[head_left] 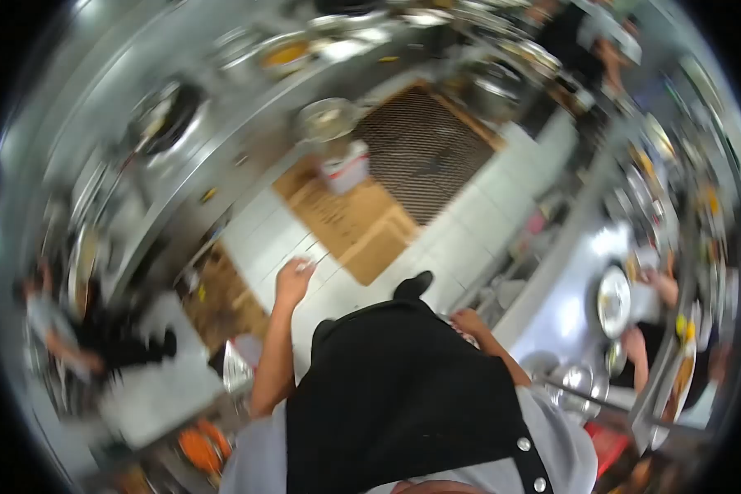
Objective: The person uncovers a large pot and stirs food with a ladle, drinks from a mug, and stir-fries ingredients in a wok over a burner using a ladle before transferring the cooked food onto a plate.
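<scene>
My left hand [293, 282] is out in front of me over the white floor tiles, its fingers curled round a small whitish thing too blurred to name. By the right side of my black apron [403, 387], my right hand [468, 323] is closed against a red and white patterned thing, perhaps a cloth, mostly hidden by the hand and apron. Flattened cardboard [362, 239] lies on the floor ahead of my left hand.
A white box [346, 169] stands on the cardboard, below a metal bowl [328, 120]. Beyond lies a dark floor mat [424, 152]. Metal counters with a wok [169, 115] and a plate [613, 301] flank the aisle. Other people work at left, right and far right.
</scene>
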`<state>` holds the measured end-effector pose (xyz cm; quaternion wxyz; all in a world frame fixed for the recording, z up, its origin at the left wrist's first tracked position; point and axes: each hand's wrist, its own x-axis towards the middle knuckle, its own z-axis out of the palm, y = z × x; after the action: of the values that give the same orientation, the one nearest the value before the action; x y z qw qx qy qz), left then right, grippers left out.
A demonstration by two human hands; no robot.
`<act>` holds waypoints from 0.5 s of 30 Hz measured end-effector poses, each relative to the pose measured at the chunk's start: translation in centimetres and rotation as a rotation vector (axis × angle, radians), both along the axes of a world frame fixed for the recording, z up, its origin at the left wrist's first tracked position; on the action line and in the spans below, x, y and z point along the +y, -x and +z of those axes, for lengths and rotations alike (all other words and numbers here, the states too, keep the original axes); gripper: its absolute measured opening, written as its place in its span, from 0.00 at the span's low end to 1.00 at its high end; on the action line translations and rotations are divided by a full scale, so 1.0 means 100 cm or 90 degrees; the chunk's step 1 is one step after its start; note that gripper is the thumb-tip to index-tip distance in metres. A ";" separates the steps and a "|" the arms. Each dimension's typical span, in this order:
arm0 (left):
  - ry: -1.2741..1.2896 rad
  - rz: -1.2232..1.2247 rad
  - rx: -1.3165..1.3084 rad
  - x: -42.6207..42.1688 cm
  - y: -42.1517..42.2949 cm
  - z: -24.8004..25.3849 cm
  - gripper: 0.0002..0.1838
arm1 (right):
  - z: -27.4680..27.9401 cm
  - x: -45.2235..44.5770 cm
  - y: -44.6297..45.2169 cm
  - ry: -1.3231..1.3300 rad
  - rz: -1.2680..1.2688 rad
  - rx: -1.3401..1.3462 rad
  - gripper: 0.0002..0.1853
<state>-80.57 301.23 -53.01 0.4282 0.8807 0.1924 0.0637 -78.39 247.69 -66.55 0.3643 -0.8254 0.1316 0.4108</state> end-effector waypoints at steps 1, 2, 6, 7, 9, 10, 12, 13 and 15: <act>-0.004 -0.045 0.029 -0.016 -0.011 -0.009 0.19 | -0.004 0.002 -0.006 -0.008 0.048 -0.021 0.20; -0.044 -0.081 0.065 -0.031 -0.021 -0.024 0.19 | -0.022 -0.002 -0.016 0.028 0.132 -0.084 0.23; 0.024 -0.236 0.212 -0.083 -0.035 -0.065 0.18 | -0.041 -0.016 -0.075 0.066 0.108 -0.101 0.27; 0.039 -0.250 0.223 -0.093 -0.046 -0.073 0.18 | -0.050 -0.029 -0.094 0.056 0.130 -0.135 0.26; 0.057 -0.270 0.235 -0.109 -0.077 -0.075 0.17 | -0.034 -0.051 -0.141 0.064 0.115 -0.100 0.27; 0.049 -0.277 0.237 -0.114 -0.095 -0.075 0.17 | -0.030 -0.063 -0.168 0.081 0.146 -0.168 0.28; 0.014 -0.300 0.235 -0.129 -0.137 -0.060 0.16 | -0.052 -0.090 -0.216 0.111 0.176 -0.246 0.30; -0.014 -0.314 0.231 -0.137 -0.159 -0.048 0.16 | -0.057 -0.105 -0.242 0.131 0.172 -0.257 0.30; -0.002 -0.316 0.222 -0.153 -0.201 -0.026 0.15 | -0.031 -0.126 -0.283 0.152 0.064 -0.346 0.27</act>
<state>-60.42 285.89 -55.58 0.3898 0.8991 0.0414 -0.1947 -50.07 235.10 -69.61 0.2659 -0.9475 0.0360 0.1741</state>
